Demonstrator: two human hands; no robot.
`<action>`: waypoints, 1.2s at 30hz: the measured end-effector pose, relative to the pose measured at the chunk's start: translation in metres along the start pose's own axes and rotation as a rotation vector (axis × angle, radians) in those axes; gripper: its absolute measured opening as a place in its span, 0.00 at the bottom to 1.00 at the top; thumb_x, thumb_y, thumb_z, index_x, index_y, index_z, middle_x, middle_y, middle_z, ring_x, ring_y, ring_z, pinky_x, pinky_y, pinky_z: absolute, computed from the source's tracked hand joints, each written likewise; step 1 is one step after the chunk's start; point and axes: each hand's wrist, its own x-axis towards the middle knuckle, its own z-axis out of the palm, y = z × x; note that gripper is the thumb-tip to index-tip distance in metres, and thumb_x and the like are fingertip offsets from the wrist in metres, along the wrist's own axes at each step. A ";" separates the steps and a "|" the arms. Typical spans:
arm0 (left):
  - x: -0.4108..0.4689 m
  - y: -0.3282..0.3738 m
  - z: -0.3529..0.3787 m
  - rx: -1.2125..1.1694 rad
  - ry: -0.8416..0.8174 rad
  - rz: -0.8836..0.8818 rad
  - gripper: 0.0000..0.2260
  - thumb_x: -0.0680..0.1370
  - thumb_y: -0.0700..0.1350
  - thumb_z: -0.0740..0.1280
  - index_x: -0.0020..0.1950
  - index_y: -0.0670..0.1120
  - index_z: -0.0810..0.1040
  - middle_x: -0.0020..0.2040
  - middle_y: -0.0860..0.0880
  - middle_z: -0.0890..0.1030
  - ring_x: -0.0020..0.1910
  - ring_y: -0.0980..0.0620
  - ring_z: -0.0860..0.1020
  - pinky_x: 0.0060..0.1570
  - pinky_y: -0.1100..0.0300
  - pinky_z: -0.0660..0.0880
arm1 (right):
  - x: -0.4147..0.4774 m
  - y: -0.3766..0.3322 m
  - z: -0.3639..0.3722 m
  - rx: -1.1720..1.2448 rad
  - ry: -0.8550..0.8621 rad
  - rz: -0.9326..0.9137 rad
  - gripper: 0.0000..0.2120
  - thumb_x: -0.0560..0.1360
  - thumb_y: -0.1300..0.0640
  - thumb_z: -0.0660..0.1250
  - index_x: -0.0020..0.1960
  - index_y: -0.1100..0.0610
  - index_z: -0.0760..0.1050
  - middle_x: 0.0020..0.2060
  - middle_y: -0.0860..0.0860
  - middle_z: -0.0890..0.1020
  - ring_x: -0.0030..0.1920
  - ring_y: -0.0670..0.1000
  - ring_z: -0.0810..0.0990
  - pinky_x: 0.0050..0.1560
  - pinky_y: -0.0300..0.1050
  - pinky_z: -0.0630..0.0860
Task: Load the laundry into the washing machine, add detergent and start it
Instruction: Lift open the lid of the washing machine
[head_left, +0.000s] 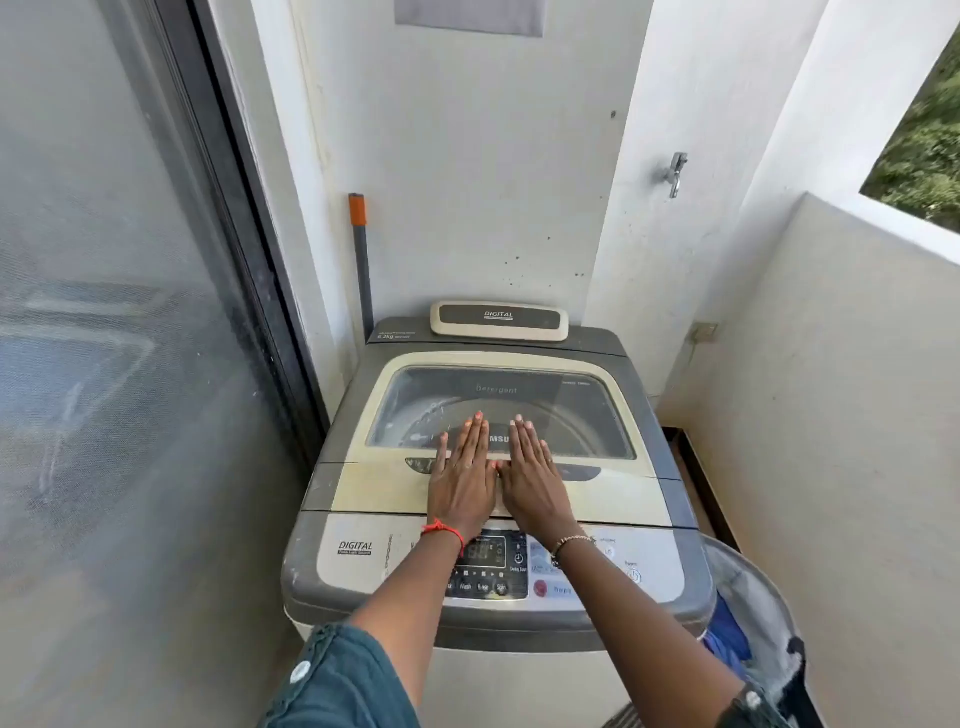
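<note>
A grey and cream top-loading washing machine (644, 415) stands against the back wall with its lid (395, 488) down. Through the lid's window (571, 410) I see the drum. My left hand (462, 478) and my right hand (530, 475) lie flat, side by side, palms down on the lid's front part, fingers straight and holding nothing. The control panel (498, 566) with display and buttons sits under my wrists. A mesh laundry basket (753, 613) with blue cloth (727, 639) inside stands at the machine's right front corner.
A glass sliding door with a dark frame (244, 234) runs along the left. A grey pole with an orange tip (361, 249) leans in the back left corner. A tap (675, 174) sticks out of the right wall. A low white parapet (857, 338) closes the right side.
</note>
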 end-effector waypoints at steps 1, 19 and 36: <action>-0.003 -0.001 0.001 -0.025 0.012 -0.010 0.24 0.78 0.50 0.49 0.68 0.40 0.70 0.68 0.45 0.72 0.67 0.49 0.71 0.68 0.51 0.52 | -0.001 0.001 0.000 0.025 -0.012 -0.008 0.43 0.68 0.39 0.22 0.75 0.62 0.43 0.76 0.55 0.46 0.76 0.52 0.42 0.73 0.43 0.38; -0.025 -0.018 -0.011 0.049 -0.099 0.229 0.43 0.69 0.68 0.58 0.76 0.44 0.53 0.75 0.48 0.60 0.75 0.52 0.51 0.69 0.45 0.52 | 0.011 0.011 -0.021 0.227 -0.150 0.012 0.12 0.77 0.55 0.61 0.58 0.60 0.72 0.54 0.56 0.75 0.59 0.56 0.66 0.59 0.46 0.59; 0.104 -0.028 -0.122 0.376 0.410 0.415 0.48 0.63 0.59 0.72 0.75 0.40 0.55 0.75 0.45 0.60 0.74 0.54 0.54 0.71 0.38 0.48 | 0.094 -0.007 -0.153 0.031 0.057 -0.154 0.32 0.75 0.37 0.45 0.68 0.56 0.65 0.62 0.56 0.74 0.66 0.55 0.67 0.65 0.56 0.59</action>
